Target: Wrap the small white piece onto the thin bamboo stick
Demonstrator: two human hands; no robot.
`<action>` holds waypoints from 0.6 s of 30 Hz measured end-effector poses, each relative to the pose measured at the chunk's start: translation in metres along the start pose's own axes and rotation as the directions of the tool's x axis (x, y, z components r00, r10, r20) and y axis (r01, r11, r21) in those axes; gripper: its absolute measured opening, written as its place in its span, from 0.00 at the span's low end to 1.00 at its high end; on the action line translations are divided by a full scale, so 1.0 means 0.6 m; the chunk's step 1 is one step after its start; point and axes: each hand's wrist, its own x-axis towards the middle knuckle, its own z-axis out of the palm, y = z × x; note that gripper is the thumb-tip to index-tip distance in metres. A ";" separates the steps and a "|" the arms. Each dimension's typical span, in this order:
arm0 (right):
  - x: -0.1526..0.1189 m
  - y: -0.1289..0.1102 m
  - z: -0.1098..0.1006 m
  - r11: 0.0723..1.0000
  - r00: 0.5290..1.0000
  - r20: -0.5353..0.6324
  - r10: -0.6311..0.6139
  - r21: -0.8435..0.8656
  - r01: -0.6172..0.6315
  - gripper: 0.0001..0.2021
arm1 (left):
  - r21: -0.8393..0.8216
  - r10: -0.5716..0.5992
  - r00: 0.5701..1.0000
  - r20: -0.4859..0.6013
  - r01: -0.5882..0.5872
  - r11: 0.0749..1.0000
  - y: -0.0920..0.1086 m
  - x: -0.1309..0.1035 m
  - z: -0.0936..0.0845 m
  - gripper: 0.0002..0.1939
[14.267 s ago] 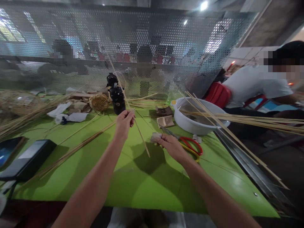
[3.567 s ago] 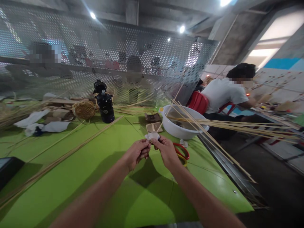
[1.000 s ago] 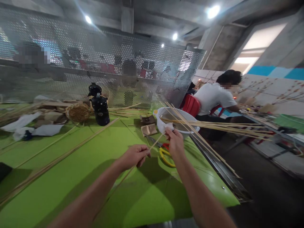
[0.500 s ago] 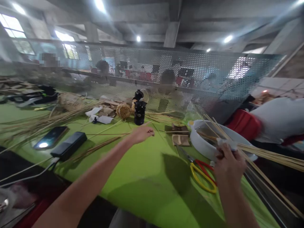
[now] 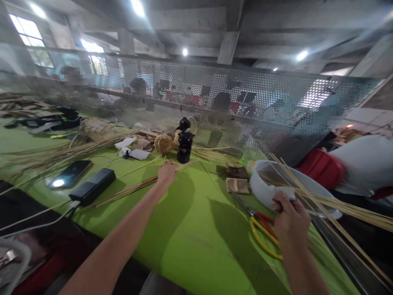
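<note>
My left hand point(image 5: 167, 173) is closed on a thin bundle of straw strips point(image 5: 135, 188) lying on the green table point(image 5: 190, 229), just left of a black bottle point(image 5: 184, 146). Over the near rim of a white basin point(image 5: 260, 186), my right hand point(image 5: 290, 213) pinches a small white cloth point(image 5: 285, 192). Long strips point(image 5: 346, 208) rest across that basin. Scissors with red and yellow handles point(image 5: 264, 235) lie beside my right hand, and a folded brown piece point(image 5: 238, 185) is left of the basin.
A phone point(image 5: 70, 174) with its light on and a black power bank point(image 5: 92, 186) lie at the left. Behind them are loose strips and a round woven piece point(image 5: 163, 144). A perforated metal screen point(image 5: 196, 82) spans the back, with people beyond it. A red container point(image 5: 322, 167) stands at the right.
My left hand has moved left and down onto the strips. My right hand with the cloth has shifted slightly left and lower. The whole view has shifted a little.
</note>
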 end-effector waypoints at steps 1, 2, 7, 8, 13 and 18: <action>0.000 0.000 0.000 1.000 1.000 0.003 0.006 -0.001 -0.006 0.15 | 0.078 -0.005 1.000 -0.017 0.006 0.997 -0.007 0.001 -0.001 0.12; 0.000 0.000 0.001 1.000 1.000 0.005 0.016 0.003 -0.016 0.15 | 0.163 -0.009 0.999 -0.034 0.014 0.986 -0.014 0.001 -0.003 0.16; -0.008 -0.003 0.005 0.996 0.997 0.037 0.073 0.053 -0.075 0.15 | 0.430 -0.050 0.997 -0.059 0.070 0.900 -0.040 0.006 -0.022 0.15; -0.010 -0.004 0.006 0.995 0.996 0.044 0.081 0.053 -0.083 0.15 | 0.458 -0.053 0.997 -0.059 0.075 0.886 -0.042 0.007 -0.025 0.13; -0.016 -0.004 0.004 0.994 0.991 0.076 0.107 0.024 -0.109 0.13 | 0.500 -0.020 0.999 -0.040 0.037 0.865 -0.045 0.003 -0.031 0.05; -0.015 -0.001 0.003 0.991 0.990 0.055 0.132 0.029 -0.133 0.14 | 0.457 0.013 0.999 -0.032 0.003 0.889 -0.041 0.003 -0.029 0.05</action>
